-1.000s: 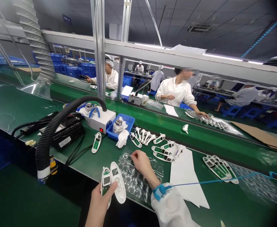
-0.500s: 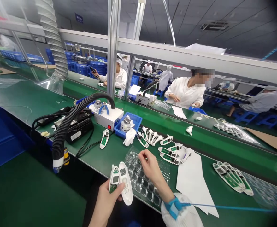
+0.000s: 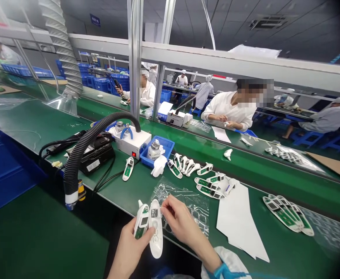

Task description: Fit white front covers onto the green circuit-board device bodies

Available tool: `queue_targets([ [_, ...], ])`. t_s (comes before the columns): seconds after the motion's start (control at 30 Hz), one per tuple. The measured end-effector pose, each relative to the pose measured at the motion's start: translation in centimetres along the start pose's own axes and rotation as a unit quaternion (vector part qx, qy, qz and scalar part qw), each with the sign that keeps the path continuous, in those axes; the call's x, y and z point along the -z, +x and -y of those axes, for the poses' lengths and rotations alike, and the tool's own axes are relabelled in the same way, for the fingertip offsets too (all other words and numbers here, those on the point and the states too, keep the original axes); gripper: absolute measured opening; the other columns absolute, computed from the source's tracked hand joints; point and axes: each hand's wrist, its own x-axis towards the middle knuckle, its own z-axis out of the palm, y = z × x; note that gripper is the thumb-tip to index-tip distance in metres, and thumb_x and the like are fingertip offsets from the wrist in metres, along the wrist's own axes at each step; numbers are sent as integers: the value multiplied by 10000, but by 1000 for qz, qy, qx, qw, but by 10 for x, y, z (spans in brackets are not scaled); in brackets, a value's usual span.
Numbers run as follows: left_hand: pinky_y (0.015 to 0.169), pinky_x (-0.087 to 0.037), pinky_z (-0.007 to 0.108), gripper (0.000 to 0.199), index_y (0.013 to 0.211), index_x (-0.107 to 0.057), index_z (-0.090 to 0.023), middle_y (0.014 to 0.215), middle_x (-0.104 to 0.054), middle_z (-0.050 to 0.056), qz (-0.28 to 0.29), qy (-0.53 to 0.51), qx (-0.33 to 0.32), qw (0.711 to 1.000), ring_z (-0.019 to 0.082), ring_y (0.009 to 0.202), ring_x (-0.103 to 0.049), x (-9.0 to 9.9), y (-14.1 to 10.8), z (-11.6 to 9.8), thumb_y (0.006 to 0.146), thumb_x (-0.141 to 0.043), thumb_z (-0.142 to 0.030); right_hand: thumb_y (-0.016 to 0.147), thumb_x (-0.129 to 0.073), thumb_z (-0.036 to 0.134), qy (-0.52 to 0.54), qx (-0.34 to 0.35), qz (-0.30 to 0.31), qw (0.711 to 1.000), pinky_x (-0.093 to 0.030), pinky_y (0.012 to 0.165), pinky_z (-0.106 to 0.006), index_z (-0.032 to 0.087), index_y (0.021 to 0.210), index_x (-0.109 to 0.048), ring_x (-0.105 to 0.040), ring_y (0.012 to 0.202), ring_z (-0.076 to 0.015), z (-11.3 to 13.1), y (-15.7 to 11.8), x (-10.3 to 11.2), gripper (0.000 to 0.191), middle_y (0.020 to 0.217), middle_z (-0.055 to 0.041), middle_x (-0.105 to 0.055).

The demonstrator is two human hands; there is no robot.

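My left hand [image 3: 132,239] grips two parts of a white handheld device side by side. One is a housing half with a green circuit board and dark display [image 3: 143,223]. Beside it is a long white cover [image 3: 156,232] with a small window and ring shapes below, my thumb pressing on its edge. My right hand [image 3: 178,217] is at the cover's upper end, thumb and forefinger pinched together; whatever is between them is too small to make out. Under and behind that hand lies a sheet of clear film [image 3: 184,195] with square pieces.
Several open device halves [image 3: 210,190] lie behind the sheet, others [image 3: 287,217] at the right. White paper [image 3: 236,221] lies between. A blue tray [image 3: 167,145] holds a metal-topped bottle [image 3: 155,150]. A black hose [image 3: 71,170] arches over the left side. A co-worker [image 3: 230,110] sits across the green conveyor [image 3: 205,155].
My right hand has moved from over the film sheet, left and toward me, to the cover's top end. My left hand keeps both parts, now slightly more apart.
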Motion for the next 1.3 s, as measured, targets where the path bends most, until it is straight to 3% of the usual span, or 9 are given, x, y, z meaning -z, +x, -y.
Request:
queue_targets([
  [0.2, 441, -304, 207, 281, 752, -674, -138, 533, -502, -31, -2, -15, 12, 1000, 99, 483, -353, -2, -4, -7, 630, -760, -376, 923, -465, 170, -13, 13, 7, 1000, -340, 625, -243, 197, 799, -519, -497, 692, -134, 6, 0, 0, 138, 780, 13, -545],
  [0.5, 442, -320, 209, 323, 730, -666, -131, 536, -491, -24, 5, -21, 15, 1000, 103, 487, -372, -4, -5, -7, 615, -774, -413, 923, -451, 155, -24, 22, 5, 999, -355, 624, -244, 200, 801, -521, -512, 707, -141, 3, -1, -4, 148, 811, 0, -557],
  [0.83, 459, -307, 213, 356, 841, -698, -126, 597, -555, 5, 4, -15, 18, 1000, 115, 524, -373, -2, -4, -4, 627, -768, -402, 904, -446, 145, -2, 13, -5, 1000, -356, 605, -245, 204, 794, -484, -491, 683, -144, -2, -4, -10, 131, 767, 3, -540],
  [1.2, 537, -404, 240, 322, 734, -694, -143, 616, -614, 22, 1, 20, -4, 1000, 150, 550, -456, -1, -8, -7, 627, -762, -438, 853, -533, 204, 47, -77, -12, 996, -367, 595, -250, 228, 793, -439, -492, 685, -157, 1, -14, -16, 114, 715, 29, -537],
  [1.3, 530, -409, 239, 329, 760, -697, -144, 629, -619, 25, -10, 17, -4, 1000, 147, 545, -458, 3, -9, -5, 634, -761, -440, 858, -553, 252, 130, -90, -49, 986, -374, 584, -249, 230, 812, -441, -484, 644, -143, 5, -15, -26, 123, 717, 33, -522],
])
